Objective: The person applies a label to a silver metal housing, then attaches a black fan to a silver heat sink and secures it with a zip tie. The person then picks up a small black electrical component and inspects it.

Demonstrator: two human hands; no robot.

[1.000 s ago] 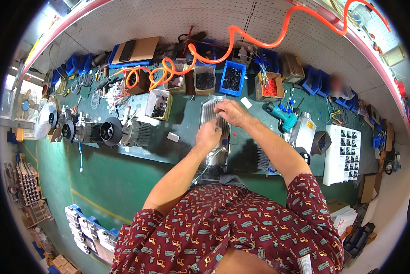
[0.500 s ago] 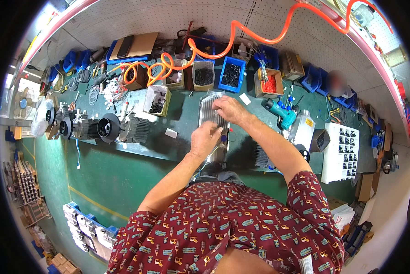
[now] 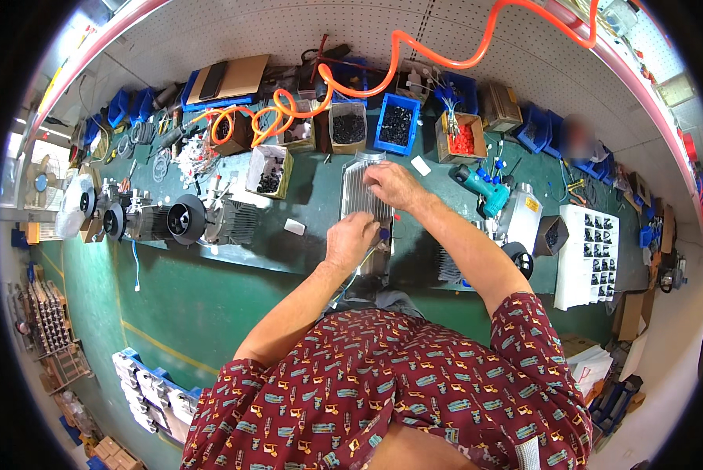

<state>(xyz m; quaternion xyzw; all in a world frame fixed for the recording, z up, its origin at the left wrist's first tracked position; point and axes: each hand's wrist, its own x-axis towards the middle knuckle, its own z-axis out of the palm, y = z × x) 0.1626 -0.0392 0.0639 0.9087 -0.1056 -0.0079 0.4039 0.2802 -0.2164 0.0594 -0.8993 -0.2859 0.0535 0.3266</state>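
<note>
- Broadly: green worktop [image 3: 210, 298] runs across the view, crowded along its far edge with bins, boxes and a coiled orange hose [image 3: 383, 74].
- Finned motors [image 3: 187, 219] stand in a row at the left, well apart from the hands.
- Ribbed grey housing [image 3: 361, 200] lies at mid-worktop, straight ahead of the person, long axis pointing away from them. Both hands are on it.
- Right hand [image 3: 393, 185] rests on the far upper part of the housing, fingers curled down onto the ribs; looks like a steadying press. Whether it pinches anything small, I cannot tell.
- Left hand [image 3: 351, 241] sits at the near end, closed around what seems a slim tool with a blue tip [image 3: 383, 233], tip set against the housing's right edge.
- Teal power driver [image 3: 486, 188] lies just right of the housing, untouched.
- Blue bin [image 3: 398, 125] and the box of red parts [image 3: 462, 139] sit behind, within reach.
- Judgement on doing this well: keep the right hand bearing down so the housing cannot rock on its ribs, hold the tool square to the edge, and work with short strokes so the tip does not skid off toward the right wrist.
</note>
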